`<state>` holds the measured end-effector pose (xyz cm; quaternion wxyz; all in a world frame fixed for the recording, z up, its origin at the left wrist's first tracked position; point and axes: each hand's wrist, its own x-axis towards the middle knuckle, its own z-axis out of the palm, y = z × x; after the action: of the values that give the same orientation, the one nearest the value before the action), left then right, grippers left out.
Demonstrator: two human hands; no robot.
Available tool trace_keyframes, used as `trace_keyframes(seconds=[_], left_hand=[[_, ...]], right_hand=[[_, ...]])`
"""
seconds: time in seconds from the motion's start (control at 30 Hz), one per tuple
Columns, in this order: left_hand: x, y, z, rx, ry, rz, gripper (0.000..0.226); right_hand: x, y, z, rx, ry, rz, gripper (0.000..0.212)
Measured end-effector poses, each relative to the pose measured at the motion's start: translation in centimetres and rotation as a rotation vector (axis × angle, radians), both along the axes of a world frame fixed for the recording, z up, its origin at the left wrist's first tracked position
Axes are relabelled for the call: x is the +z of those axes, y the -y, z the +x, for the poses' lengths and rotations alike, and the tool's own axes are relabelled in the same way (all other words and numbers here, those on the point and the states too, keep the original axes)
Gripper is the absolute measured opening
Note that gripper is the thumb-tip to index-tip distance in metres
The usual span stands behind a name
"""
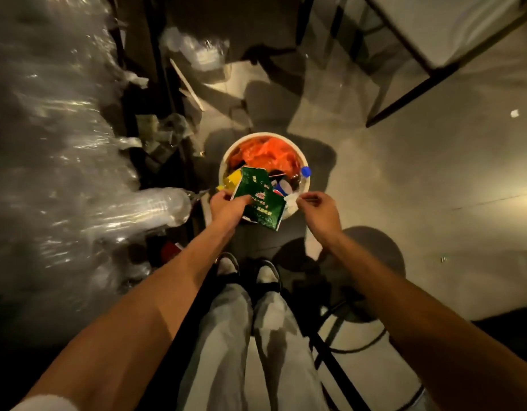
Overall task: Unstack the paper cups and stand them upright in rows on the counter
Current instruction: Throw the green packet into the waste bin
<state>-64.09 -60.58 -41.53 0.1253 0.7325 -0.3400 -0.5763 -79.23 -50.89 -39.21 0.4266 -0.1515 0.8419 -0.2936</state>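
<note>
While I look straight down past my legs (241, 336) and shoes (247, 271), both my hands are out over a round white bin (223, 164) on the floor (419, 188). My left hand (226, 207) pinches a green packet (260, 201) by its left edge, thumb on top and fingers under; the packet is crumpled, torn along its upper edge, printed with pale lettering and a small red mark, and it hangs over the near rim of the bin. My right hand (318, 212) is just right of it, fingers curled in with the tips pinched on what looks like a scrap of clear wrap (292, 203), though that is too blurred for me to be sure.

Inside the bin I see an orange plastic bag (271, 152) at the far side, something yellow (232, 178) on the left and a bottle with a blue cap (306, 171) on the right.

As for the cups, on the left a sleeve of stacked clear-looking cups (155, 206) lies on its side in shiny wrap, its end pointing toward the bin, near my left hand but not touching it. More wrapped bundles (49, 114) fill the left, smeared by motion.
</note>
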Motion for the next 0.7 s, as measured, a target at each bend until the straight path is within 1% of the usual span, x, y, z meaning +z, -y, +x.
trace_keyframes(seconds=[0.07,0.17,0.23,0.3,0.37,0.43,0.5,0.57,0.63,0.7], left_hand=[[-3.4,0.7,-0.6,0.008,0.017,0.022,0.02],[-8.1,1.1,-1.3,-0.005,-0.005,0.099,0.034],[-9.9,1.1,-1.8,0.005,0.017,0.093,0.036],[-9.8,0.9,-2.2,0.005,0.082,0.047,0.039],[-9.2,0.5,-2.0,-0.068,0.146,-0.044,0.041],[-8.3,0.2,-1.8,-0.158,0.194,-0.157,0.048],[-7.3,0.2,-1.4,-0.186,0.206,-0.217,0.048],[-6.3,0.4,-1.0,-0.163,0.159,-0.179,0.034],[-4.7,0.7,-0.5,-0.117,0.08,-0.079,0.02],[-2.3,1.2,-0.2,-0.073,-0.007,-0.007,0.016]], right_hand=[[-1.9,0.9,-0.5,0.018,-0.001,0.01,0.005],[-4.5,2.2,-1.2,0.062,0.003,0.014,0.008],[-5.7,3.0,-1.5,0.084,-0.01,0.022,0.007],[-6.4,3.7,-1.7,0.094,-0.019,0.029,0.008],[-6.5,4.1,-1.6,0.09,-0.011,0.038,0.008],[-6.1,4.2,-1.5,0.075,0.003,0.037,0.007],[-5.1,4.2,-1.1,0.08,0.014,0.028,0.008],[-3.6,4.2,-0.6,0.078,0.029,0.028,0.01],[-1.6,4.2,-0.1,0.083,0.046,0.032,0.012],[1.4,4.4,0.5,0.063,0.073,0.023,0.014]])
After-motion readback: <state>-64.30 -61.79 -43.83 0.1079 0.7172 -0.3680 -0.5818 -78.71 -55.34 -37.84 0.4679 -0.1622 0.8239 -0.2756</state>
